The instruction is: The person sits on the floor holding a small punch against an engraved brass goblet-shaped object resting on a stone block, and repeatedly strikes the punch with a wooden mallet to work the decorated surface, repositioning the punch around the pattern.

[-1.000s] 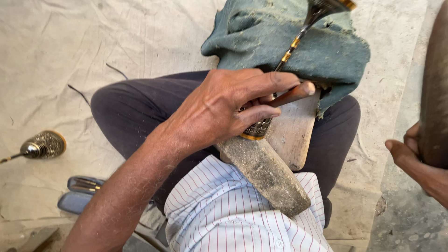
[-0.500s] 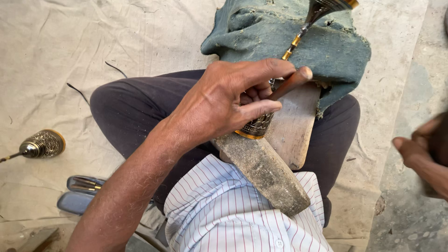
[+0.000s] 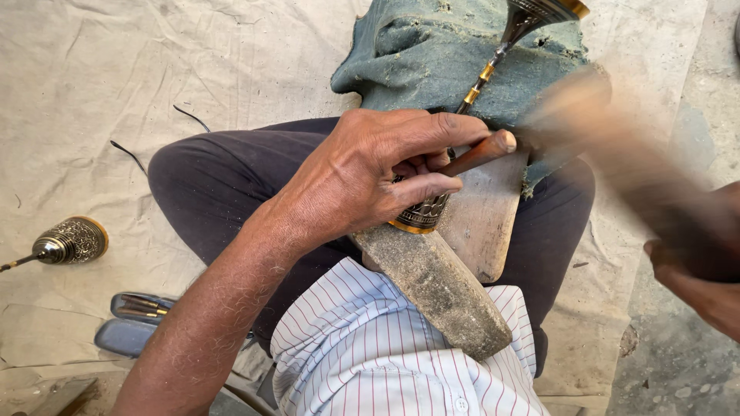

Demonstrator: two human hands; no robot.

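Note:
My left hand (image 3: 370, 173) grips a brown wooden-handled punch (image 3: 478, 154) and presses it against an engraved brass piece (image 3: 422, 214). That piece lies on a wooden block (image 3: 478, 223) propped across my lap, and its slim stem (image 3: 482, 77) runs up to a flared end (image 3: 539, 11) resting on a blue-green cloth (image 3: 432, 54). My right hand (image 3: 697, 270) holds a wooden mallet (image 3: 609, 146), blurred with motion, whose head is close to the butt of the punch.
A second engraved brass piece (image 3: 69, 240) lies on the canvas sheet (image 3: 154, 69) at the left. A blue tray of tools (image 3: 139, 312) sits by my left hip. Bare concrete floor (image 3: 678, 370) shows at the right.
The right hand has swung the mallet in from the right edge toward the punch. The left hand holds the punch in nearly the same place.

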